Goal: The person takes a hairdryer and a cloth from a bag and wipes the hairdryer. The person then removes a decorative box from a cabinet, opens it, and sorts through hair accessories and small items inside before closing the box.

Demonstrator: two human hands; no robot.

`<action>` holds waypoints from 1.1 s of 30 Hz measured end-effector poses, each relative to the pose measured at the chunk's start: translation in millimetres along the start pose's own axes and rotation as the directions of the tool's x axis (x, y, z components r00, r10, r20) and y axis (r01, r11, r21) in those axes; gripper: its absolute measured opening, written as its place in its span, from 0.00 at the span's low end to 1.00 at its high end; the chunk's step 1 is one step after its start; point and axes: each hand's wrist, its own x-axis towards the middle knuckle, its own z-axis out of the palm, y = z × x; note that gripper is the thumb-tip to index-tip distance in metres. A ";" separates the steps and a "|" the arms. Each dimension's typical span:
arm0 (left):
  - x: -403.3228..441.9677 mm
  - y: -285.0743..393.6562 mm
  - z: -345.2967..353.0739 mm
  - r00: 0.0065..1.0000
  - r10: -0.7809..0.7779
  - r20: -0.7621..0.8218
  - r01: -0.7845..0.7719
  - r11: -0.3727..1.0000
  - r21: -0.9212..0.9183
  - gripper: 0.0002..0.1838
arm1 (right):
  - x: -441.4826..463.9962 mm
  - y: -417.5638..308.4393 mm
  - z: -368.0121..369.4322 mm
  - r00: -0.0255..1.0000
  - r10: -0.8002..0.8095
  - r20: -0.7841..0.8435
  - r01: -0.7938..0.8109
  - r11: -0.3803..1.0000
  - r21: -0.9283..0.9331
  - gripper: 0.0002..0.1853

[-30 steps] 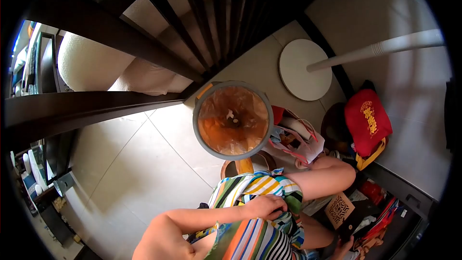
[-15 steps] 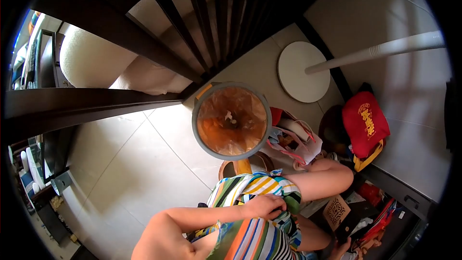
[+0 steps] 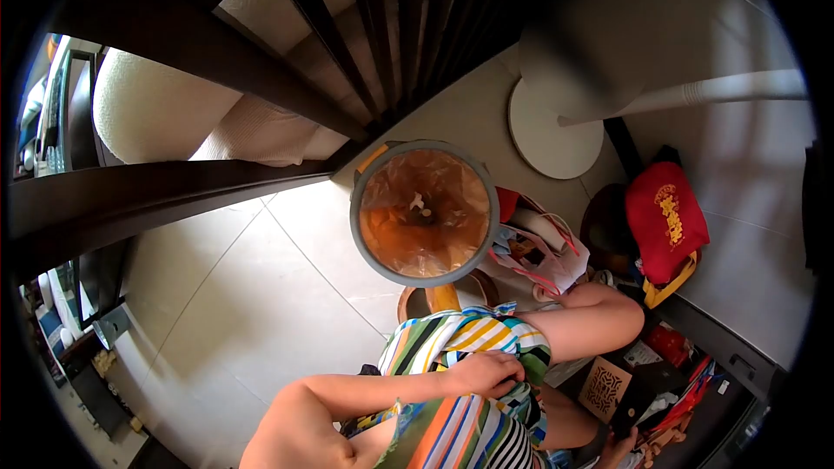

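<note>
While the left hand (image 3: 486,373) rests on striped clothing (image 3: 473,330), fingers curled, hold unclear, the right hand (image 3: 617,450), grip mostly hidden, meets a black box (image 3: 656,385) inside a dark open container (image 3: 749,373). Lined bin (image 3: 426,280): pale scraps (image 3: 418,201) within. Paper bag (image 3: 569,271) beside it: filled.

Bright light washes the pale tiled floor (image 3: 261,304) between dark slatted furniture (image 3: 261,71) and a greyish wall (image 3: 751,178).

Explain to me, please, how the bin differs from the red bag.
The bin has a round grey rim; the red bag has yellow printing. The bin is open, showing a liner and pale scraps inside; the red bag's inside is hidden. The bin looks stiff, the red bag soft.
</note>
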 end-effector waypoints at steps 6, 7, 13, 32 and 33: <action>-0.6 -0.4 2.0 1.000 -0.026 0.000 0.026 1.000 -0.001 0.07 | 5.7 5.4 -3.5 1.000 0.005 -0.001 -0.005 0.999 0.050 0.16; 0.1 0.4 0.5 0.999 -0.035 0.013 0.035 0.999 -0.005 0.07 | 17.1 15.5 -8.9 0.994 -0.034 -0.104 0.044 0.995 0.091 0.18; 10.9 14.4 -7.3 0.988 -0.138 0.075 0.136 0.990 0.030 0.08 | 80.9 50.6 -86.8 0.979 -0.191 -0.078 0.200 0.970 0.137 0.23; 194.8 88.0 159.6 0.548 -0.323 0.771 0.727 0.640 -0.249 0.49 | -11.1 -23.5 -53.3 0.726 -0.591 0.352 0.663 0.464 -0.588 0.19; 196.9 80.8 167.3 0.556 -0.303 0.774 0.719 0.643 -0.265 0.48 | -8.1 -14.7 -55.4 0.736 -0.606 0.301 0.651 0.514 -0.558 0.19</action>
